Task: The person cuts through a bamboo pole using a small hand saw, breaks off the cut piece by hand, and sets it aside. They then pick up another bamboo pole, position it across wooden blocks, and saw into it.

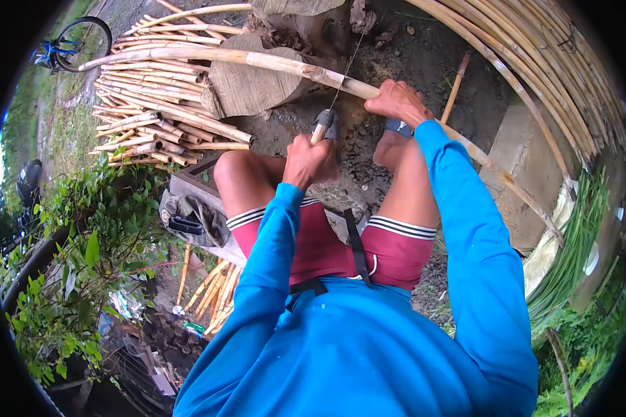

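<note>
My left hand (309, 161) is closed round the wooden handle of a long-bladed knife (323, 124), which has dark wrapping at the blade end. Its thin blade points away from me, seen nearly edge-on, and crosses the bamboo pole (257, 60). I cannot tell whether the edge is in the pole or only against it. My right hand (400, 102) grips the same pole just right of the blade. The pole runs from the far left, over a cut log (247, 87), above my right knee and down to the right.
Many cut bamboo pieces (153, 104) lie piled left of the log. Long bamboo poles (535, 62) lean along the right, near a bundle of green strips (570, 243). I sit on a wooden bench (195, 184) with a cap on it. Leafy plants and a bicycle (80, 45) are at left.
</note>
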Demonstrator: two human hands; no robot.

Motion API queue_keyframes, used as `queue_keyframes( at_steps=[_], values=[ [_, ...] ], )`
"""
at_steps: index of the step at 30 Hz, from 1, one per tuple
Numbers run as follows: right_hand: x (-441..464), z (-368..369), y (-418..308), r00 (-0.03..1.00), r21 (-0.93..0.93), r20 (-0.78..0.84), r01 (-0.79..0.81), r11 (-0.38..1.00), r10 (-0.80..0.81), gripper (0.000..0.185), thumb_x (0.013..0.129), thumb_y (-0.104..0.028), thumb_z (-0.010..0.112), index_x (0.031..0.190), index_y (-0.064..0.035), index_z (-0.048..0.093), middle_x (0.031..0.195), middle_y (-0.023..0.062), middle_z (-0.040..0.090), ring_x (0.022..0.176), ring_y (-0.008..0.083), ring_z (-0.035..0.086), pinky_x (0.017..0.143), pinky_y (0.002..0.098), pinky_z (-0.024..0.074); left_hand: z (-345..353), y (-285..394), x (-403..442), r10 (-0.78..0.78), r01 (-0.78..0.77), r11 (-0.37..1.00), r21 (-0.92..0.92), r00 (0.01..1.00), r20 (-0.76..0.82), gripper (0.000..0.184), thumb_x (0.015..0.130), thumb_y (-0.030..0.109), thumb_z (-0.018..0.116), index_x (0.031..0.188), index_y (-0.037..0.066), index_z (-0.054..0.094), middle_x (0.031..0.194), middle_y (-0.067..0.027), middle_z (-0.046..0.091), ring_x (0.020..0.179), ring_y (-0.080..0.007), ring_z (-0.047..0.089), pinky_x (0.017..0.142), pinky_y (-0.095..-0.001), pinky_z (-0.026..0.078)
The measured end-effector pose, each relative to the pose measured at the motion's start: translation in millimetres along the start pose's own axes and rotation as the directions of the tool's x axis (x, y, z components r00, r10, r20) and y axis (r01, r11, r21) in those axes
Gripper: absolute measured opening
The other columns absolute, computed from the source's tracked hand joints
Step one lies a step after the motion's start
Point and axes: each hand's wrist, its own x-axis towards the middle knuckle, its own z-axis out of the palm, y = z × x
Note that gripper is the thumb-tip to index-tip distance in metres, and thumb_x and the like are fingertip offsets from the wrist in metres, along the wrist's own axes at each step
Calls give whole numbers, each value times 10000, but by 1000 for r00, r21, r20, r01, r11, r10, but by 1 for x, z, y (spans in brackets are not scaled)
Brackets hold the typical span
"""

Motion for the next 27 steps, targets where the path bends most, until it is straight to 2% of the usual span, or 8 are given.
queue_keyframes(
  at_steps=[7,10,12,13,17,19,23,27],
  values=[
    [-2,-4,3,999,10,30,-19,1000,18,531,703,-392,643,1103,-53,730,1168,251,670,1127,424,628,1000,465,479,-33,20,-62,-484,542,714,-443,839,248,401,859,337,606,871,-56,689,783,-283,671,799,-364,707,727,-442,519],
    [7,-10,5,998,62,48,-35,997,32,544,696,-396,634,1108,-53,727,1158,244,676,1137,412,627,1002,459,477,-15,11,-10,-412,396,843,-364,910,36,396,864,343,606,865,-45,686,772,-292,660,788,-401,692,707,-453,516],
    [7,-5,12,999,41,3,-33,999,33,551,695,-406,642,1099,-40,722,1109,262,681,1076,435,645,955,474,502,-2,-2,-16,34,-41,996,-76,996,-87,378,871,337,607,874,-33,684,769,-290,659,788,-437,673,698,-466,513],
    [8,-3,14,998,21,-53,-35,999,36,555,693,-414,649,1081,-23,721,1053,279,690,1015,448,665,912,481,523,-6,-1,-45,-213,190,898,-398,977,-15,328,875,315,614,880,0,704,766,-277,666,766,-437,667,696,-473,513],
    [3,-4,13,1000,9,3,-28,1000,28,535,705,-399,631,1110,-62,728,1164,251,670,1115,442,629,976,490,493,-48,20,-82,-466,530,729,-433,848,253,392,844,332,619,874,-55,673,754,-291,655,800,-426,688,713,-483,511],
    [5,-5,7,999,13,-47,-19,1000,20,514,709,-394,629,1089,-65,736,1152,255,673,1112,441,631,979,484,492,-25,9,-31,-416,415,806,-422,904,96,409,836,365,659,884,-41,673,684,-198,629,634,-283,633,641,-423,487],
    [2,-8,10,999,35,-11,-37,999,37,479,708,-375,628,1048,-58,744,1122,267,679,1098,446,634,973,481,495,-2,-12,-5,92,-119,980,-161,982,-163,373,863,357,653,923,-11,676,692,-213,625,656,-335,642,645,-440,496],
    [-4,-4,17,998,-8,-57,12,1000,-13,466,705,-365,627,1042,-67,745,1118,264,681,1089,446,639,968,484,494,-42,12,-55,-324,370,850,-376,929,182,381,846,340,620,914,-28,696,757,-292,639,808,-415,684,739,-457,516]
  ],
)
